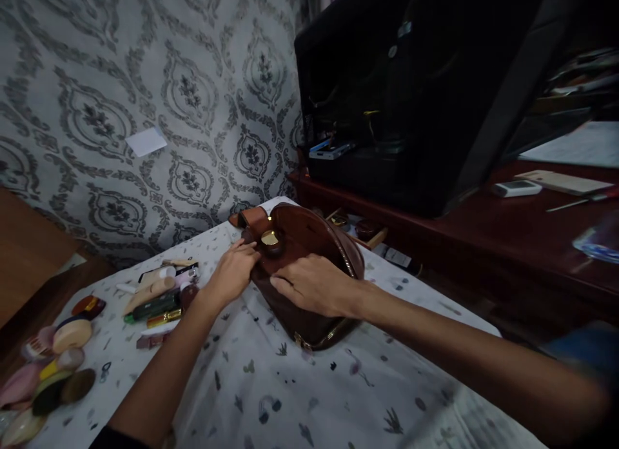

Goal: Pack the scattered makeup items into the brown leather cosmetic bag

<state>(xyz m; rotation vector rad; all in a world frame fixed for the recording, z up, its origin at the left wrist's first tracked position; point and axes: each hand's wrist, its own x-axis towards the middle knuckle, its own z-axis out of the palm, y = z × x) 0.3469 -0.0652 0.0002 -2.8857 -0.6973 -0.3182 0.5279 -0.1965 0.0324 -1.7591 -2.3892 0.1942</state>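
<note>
A dark brown leather bag [300, 313] lies unzipped on the bed, its reddish-brown lining [302, 233] showing. At its left side, my left hand [235, 271] is closed on the rim, with fingertips beside a dark jar with a gold lid [269, 237] inside the bag. My right hand [314, 282] lies across the near rim, curled over it with the thumb on the near side. Its other fingers are mostly hidden. A brown strap [251, 217] sticks out at the far left of the bag.
Cosmetic tubes and bottles [155, 300] lie left of my left forearm. Several rounded jars and colourful items [58, 365] are at the far left. A large black screen [411, 107] stands on a dark red desk [546, 223] to the right. Below it, a small drawer [377, 238] is open.
</note>
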